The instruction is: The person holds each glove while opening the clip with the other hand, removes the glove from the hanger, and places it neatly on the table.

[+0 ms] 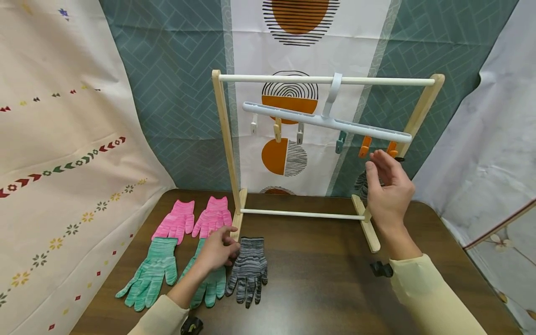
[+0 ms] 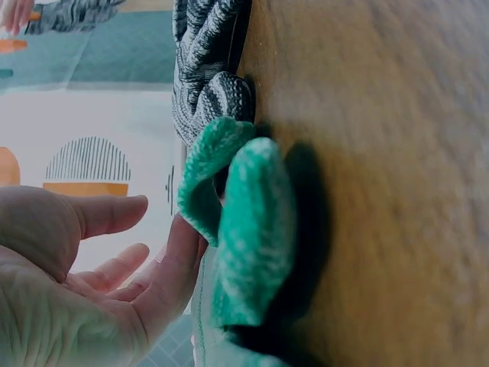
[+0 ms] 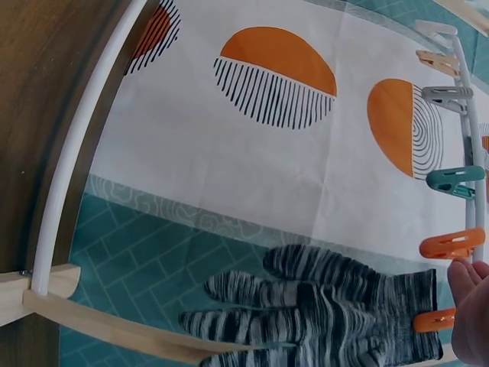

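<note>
My left hand [image 1: 217, 249] hovers over the cuff of a green glove [image 1: 215, 281], beside a dark grey striped glove [image 1: 250, 267] lying flat. In the left wrist view its thumb and fingers stand apart, with green glove fingers [image 2: 256, 229] close by. My right hand [image 1: 389, 186] is raised below the right end of a white hanger [image 1: 289, 114], thumb and fingers apart. Another grey striped glove [image 3: 328, 306] hangs by its cuff from an orange clip [image 3: 434, 320]. Right fingertips are right at a second orange clip [image 3: 451, 245]; the hand partly hides the hanging glove in the head view.
The hanger hooks over the top bar [image 1: 377, 81] of a wooden rack and tilts down rightward. White, yellow, grey and teal clips [image 1: 340, 142] hang along it. Two pink gloves [image 1: 213, 216] and another green glove [image 1: 155, 272] lie left on the brown table [image 1: 310, 279].
</note>
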Demonstrator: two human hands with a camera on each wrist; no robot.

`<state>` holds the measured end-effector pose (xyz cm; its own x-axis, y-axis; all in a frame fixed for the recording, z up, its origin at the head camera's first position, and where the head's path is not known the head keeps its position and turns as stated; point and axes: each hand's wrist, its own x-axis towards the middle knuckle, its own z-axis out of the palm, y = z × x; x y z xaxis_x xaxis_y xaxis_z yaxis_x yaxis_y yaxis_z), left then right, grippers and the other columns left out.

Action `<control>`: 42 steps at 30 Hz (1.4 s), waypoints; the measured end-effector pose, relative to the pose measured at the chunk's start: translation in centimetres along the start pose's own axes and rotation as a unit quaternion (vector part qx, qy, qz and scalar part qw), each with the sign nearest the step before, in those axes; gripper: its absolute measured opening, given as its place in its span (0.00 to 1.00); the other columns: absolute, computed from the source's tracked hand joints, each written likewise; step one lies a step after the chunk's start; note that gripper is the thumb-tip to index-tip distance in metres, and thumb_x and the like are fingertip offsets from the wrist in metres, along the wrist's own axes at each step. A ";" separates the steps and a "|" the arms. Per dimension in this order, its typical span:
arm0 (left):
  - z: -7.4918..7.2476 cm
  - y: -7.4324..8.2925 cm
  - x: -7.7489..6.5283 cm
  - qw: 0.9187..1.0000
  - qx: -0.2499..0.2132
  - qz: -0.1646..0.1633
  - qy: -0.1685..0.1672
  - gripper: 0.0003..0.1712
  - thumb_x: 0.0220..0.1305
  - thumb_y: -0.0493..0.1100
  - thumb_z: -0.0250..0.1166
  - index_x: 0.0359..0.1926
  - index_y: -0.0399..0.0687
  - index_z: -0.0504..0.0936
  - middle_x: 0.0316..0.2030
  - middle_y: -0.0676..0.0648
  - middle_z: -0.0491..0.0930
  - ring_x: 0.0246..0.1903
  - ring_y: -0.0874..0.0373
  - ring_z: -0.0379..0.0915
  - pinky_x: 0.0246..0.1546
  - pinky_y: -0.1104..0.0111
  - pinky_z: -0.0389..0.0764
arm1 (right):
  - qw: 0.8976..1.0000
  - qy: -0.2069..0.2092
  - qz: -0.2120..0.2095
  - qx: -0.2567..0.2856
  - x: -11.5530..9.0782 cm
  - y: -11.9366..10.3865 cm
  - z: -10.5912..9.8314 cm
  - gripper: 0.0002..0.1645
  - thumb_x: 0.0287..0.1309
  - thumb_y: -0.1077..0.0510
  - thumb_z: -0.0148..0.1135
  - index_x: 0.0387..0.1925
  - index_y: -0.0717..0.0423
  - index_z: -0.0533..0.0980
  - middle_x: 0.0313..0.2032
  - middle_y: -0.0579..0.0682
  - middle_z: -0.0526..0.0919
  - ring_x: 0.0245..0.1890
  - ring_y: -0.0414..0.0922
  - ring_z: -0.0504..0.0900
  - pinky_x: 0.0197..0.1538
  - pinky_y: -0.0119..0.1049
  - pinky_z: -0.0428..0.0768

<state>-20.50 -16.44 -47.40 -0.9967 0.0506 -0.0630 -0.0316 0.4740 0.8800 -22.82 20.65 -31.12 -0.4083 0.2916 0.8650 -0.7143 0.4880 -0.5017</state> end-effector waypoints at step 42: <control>-0.1 4.6 0.4 0.994 -0.044 0.085 0.051 0.28 0.61 0.42 0.68 0.61 0.53 0.72 0.39 0.45 0.79 0.25 0.55 0.78 0.26 0.59 0.81 | 0.992 0.022 0.041 -0.115 2.1 5.9 -3.9 0.25 0.54 0.52 0.69 0.55 0.51 0.78 0.49 0.47 0.80 0.50 0.43 0.76 0.51 0.30 0.74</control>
<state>-21.02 -14.32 -43.29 -0.9905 0.0328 0.1338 0.1360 0.3874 0.9118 -25.71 27.35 -32.31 -0.4314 0.3719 0.8219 -0.5285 0.6342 -0.5643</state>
